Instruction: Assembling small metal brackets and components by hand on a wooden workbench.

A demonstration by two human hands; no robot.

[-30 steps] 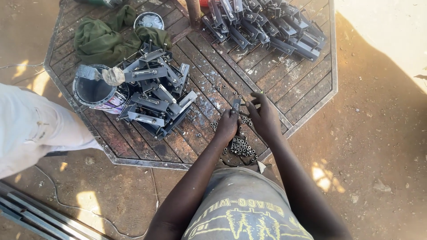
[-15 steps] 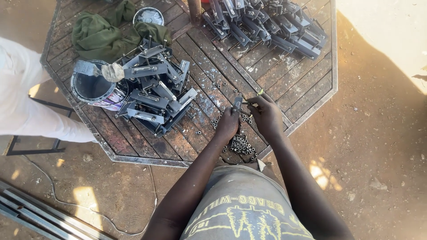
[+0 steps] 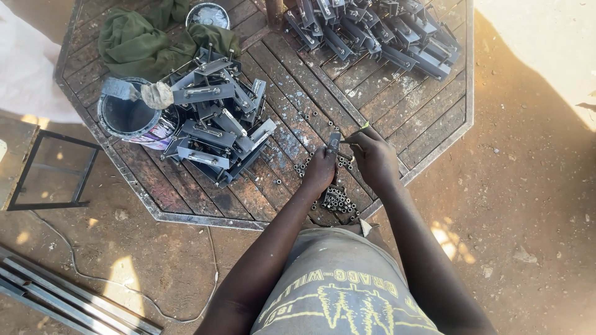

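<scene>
Small dark metal bracket (image 3: 334, 144) held upright between both hands, just above the near edge of the octagonal slatted counter (image 3: 434, 118). Left hand (image 3: 320, 172) curled, fingers pinching the bracket's lower end. Right hand (image 3: 374, 158) closed from the other side, fingers pressed together around a thin yellow-green tipped rod (image 3: 355, 133) touching the bracket; exact contact too small to tell.

Relative to the bracket:
- Directly below, between the wrists: heap of short metal sleeves (image 3: 338, 201) on the counter, touching its near rim.
- Just left and around: loose sleeves and nuts (image 3: 304, 167) scattered over the slats.
- Left, near: tangled pile of grey painted brackets (image 3: 217, 121) with bolts sticking up.
- Further left, touching that pile: open paint tin (image 3: 127, 118) with a brush (image 3: 139, 93) laid across its rim.
- Upper left: crumpled green cloth (image 3: 146, 40), small round tin (image 3: 208, 13) beside it.
- Above and right, well apart: second row of dark brackets (image 3: 379, 31) along the far side of the counter.
- Far left, off the counter: dark metal frame (image 3: 53, 170) on the dirt ground (image 3: 528, 198).
- Lower left: long metal bars (image 3: 56, 298) and a thin cable (image 3: 124, 282) on the ground.
</scene>
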